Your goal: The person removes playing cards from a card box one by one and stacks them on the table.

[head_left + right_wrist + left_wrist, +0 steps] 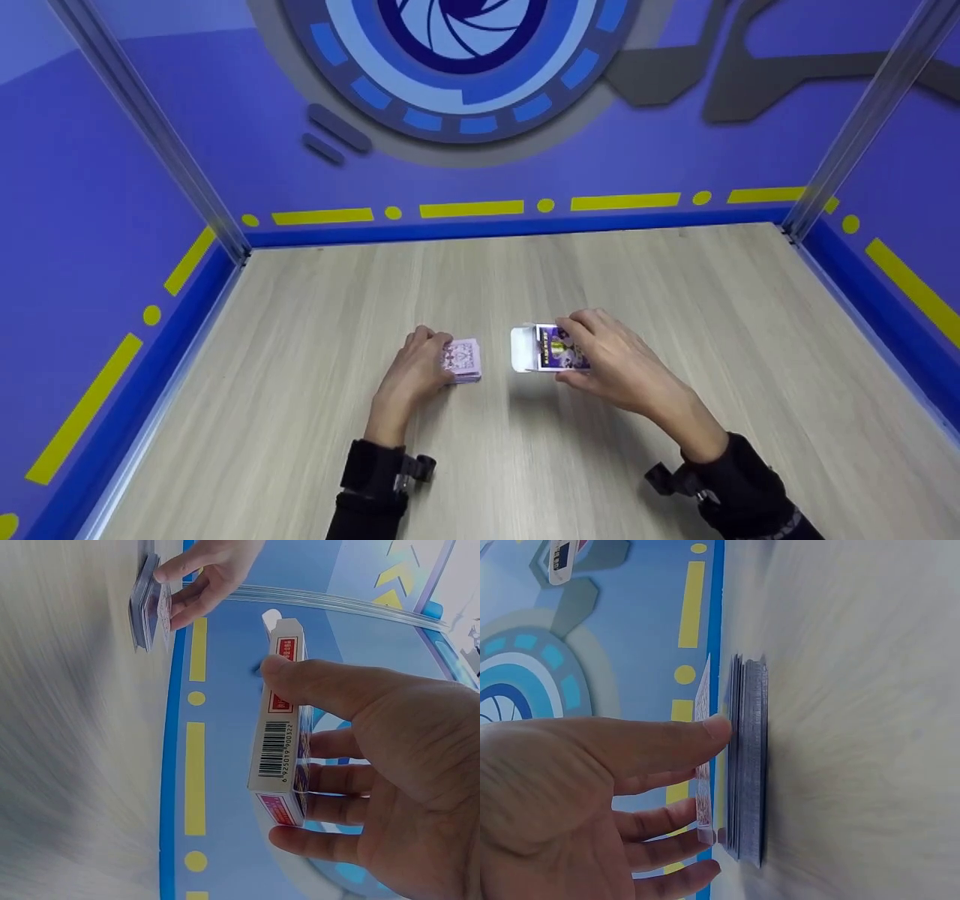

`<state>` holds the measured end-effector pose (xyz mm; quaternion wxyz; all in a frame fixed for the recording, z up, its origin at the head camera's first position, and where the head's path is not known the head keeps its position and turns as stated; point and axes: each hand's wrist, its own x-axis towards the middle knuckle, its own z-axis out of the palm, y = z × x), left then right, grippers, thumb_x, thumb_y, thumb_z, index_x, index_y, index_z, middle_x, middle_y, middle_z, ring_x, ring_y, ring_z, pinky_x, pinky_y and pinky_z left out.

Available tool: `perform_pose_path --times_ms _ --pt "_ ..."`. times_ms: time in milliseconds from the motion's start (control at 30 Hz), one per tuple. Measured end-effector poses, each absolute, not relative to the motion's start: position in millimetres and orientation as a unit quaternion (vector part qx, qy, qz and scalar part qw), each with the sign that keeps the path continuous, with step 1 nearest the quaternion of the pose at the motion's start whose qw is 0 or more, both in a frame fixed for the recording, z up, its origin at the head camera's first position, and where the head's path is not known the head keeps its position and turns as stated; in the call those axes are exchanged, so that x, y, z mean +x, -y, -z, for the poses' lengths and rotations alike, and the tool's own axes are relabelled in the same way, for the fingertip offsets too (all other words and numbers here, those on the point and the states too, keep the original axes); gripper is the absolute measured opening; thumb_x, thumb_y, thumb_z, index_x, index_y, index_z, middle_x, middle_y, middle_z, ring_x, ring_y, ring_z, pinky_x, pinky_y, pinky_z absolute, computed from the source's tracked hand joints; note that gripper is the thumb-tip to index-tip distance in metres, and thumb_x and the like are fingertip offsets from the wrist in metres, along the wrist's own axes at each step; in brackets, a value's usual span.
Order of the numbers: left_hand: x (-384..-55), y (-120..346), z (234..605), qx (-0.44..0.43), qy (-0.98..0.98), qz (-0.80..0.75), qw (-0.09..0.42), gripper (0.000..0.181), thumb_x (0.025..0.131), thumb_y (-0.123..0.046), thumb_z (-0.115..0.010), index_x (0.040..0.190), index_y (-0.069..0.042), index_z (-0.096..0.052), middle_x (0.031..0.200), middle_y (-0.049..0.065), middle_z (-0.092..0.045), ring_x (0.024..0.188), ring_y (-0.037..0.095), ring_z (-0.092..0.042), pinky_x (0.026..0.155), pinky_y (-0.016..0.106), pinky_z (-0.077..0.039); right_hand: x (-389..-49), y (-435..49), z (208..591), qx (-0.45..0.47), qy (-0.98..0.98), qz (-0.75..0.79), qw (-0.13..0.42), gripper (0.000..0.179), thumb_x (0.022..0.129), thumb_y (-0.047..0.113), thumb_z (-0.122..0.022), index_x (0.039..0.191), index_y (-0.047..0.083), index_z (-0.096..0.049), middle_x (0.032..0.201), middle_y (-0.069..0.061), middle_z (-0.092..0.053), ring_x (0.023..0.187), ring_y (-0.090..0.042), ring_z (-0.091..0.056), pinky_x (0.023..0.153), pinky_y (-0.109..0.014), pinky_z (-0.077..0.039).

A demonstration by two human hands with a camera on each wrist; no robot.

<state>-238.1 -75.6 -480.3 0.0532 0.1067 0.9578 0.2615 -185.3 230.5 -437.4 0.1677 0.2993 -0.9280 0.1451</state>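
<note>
A squared stack of playing cards [463, 360] with pink-patterned backs lies on the table, left of the middle. My left hand [412, 367] is at its left end, thumb on the near edge and fingers on the far edge. In the left wrist view a top card [703, 799] stands slightly apart from the stack [751, 765], between the thumb and fingers. My right hand [615, 364] grips a white and purple card box [559, 349] above the table. The box's white end flap [523, 349] hangs open toward the stack. A barcode [274, 750] shows on its side.
The light wood-grain tabletop [300, 337] is bounded by a blue back wall [472, 172] and blue side walls with yellow marks. Metal posts [217, 217] stand at the back corners. Each wrist wears a black strap with a small camera [420, 467].
</note>
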Motion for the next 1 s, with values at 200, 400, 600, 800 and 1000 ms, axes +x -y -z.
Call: perform_pose_path --times_ms 200,400,600,800,1000 --pt "-240 77 484 0.1 -0.958 -0.263 0.064 0.062 0.08 -0.004 -0.083 0.138 0.0 -0.063 0.129 0.018 -0.055 0.117 0.031 -0.054 0.104 0.048 -0.045 -185 -230 437 0.296 0.931 -0.145 0.155 0.071 0.079 0.032 -0.091 0.136 0.001 -0.061 0.123 -0.012 -0.062 0.108 -0.026 -0.059 0.087 -0.043 -0.053" --pt "-240 77 485 0.109 -0.957 -0.258 0.072 0.063 0.08 -0.006 -0.085 0.138 0.002 -0.062 0.129 0.018 -0.056 0.115 0.031 -0.053 0.103 0.047 -0.046 -186 -231 438 0.299 0.929 -0.148 0.163 0.071 0.078 0.031 -0.092 0.135 0.001 -0.061 0.121 -0.012 -0.062 0.106 -0.026 -0.06 0.085 -0.044 -0.054" --pt "-241 78 486 0.116 -0.957 -0.257 0.075 0.064 0.08 -0.007 -0.086 0.138 0.002 -0.062 0.128 0.017 -0.057 0.113 0.03 -0.053 0.103 0.046 -0.046 -186 -231 440 0.308 0.923 -0.143 0.179 0.072 0.077 0.03 -0.093 0.133 -0.001 -0.061 0.119 -0.013 -0.062 0.103 -0.027 -0.061 0.083 -0.044 -0.054" --pt "-241 81 483 0.106 -0.953 -0.27 0.086 0.076 0.079 -0.011 -0.088 0.147 -0.002 -0.054 0.137 0.019 -0.053 0.121 0.032 -0.052 0.107 0.049 -0.042 -186 -232 439 0.307 0.924 -0.141 0.177 0.071 0.078 0.031 -0.092 0.134 -0.001 -0.061 0.12 -0.013 -0.062 0.104 -0.027 -0.06 0.084 -0.044 -0.053" --pt "-236 75 465 0.11 -0.95 -0.292 -0.03 0.056 0.091 -0.015 -0.078 0.141 -0.001 -0.058 0.135 0.019 -0.058 0.127 0.035 -0.054 0.106 0.05 -0.044 -186 -232 438 0.307 0.923 -0.145 0.179 0.072 0.077 0.031 -0.093 0.133 0.0 -0.061 0.119 -0.012 -0.062 0.101 -0.026 -0.06 0.081 -0.042 -0.053"
